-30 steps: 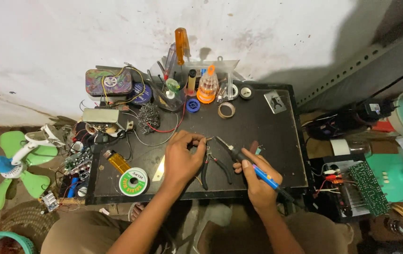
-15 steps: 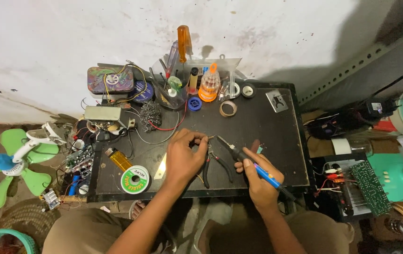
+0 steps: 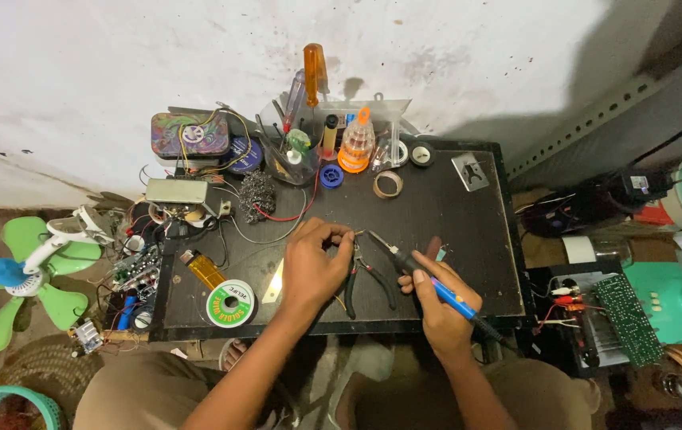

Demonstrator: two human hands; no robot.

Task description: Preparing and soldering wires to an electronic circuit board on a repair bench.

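Cluttered black table [image 3: 437, 199], frame centre: left hand [image 3: 313, 267] pinches tiny part, pliers [image 3: 361, 275] beside; right hand [image 3: 440, 306] clenches soldering iron [image 3: 425, 279]; hot tip near fingers, burn risk

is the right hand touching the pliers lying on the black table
Apart. The head view shows the right hand wrapped around the blue-handled soldering iron, while the pliers lie left of it on the black table, dark tabletop showing between them.
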